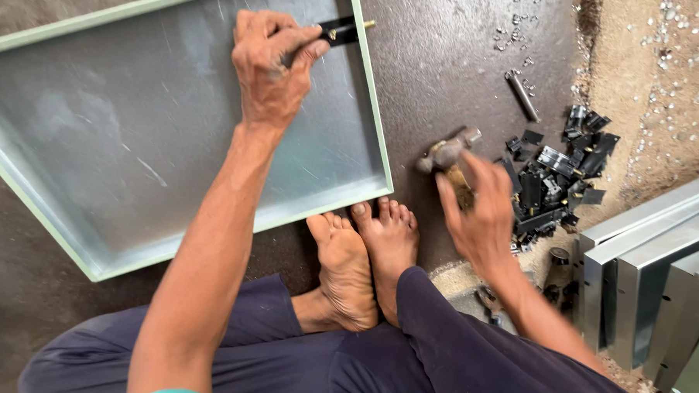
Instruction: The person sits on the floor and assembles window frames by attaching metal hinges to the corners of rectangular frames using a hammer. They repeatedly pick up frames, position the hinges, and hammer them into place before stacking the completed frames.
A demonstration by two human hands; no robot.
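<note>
A person sits on the floor with bare feet (363, 259) tucked close and dark trousers (406, 353) on. The left hand (270, 66) reaches out over a big metal tray (135, 135) with a pale green rim. This hand is closed tight around a small black hinge (336, 32) with a brass pin at its end, and it presses the hinge against the tray's right rim, near the far corner. The right hand (480, 213) is closed around the wooden handle of a hammer (448, 153). The hammer is lifted up off the floor, just to the right of the tray, and its metal head points to the left. It looks a bit blurry. Behind the right hand lies a heap of black hinges (555, 176) on the dark floor (447, 76). A metal rod (522, 94) lies a little farther away, near some small shiny bits. At the right edge, a few folded metal sheets (649, 269) lean side by side. The tray lies flat on the floor, and the toes touch its near rim.
</note>
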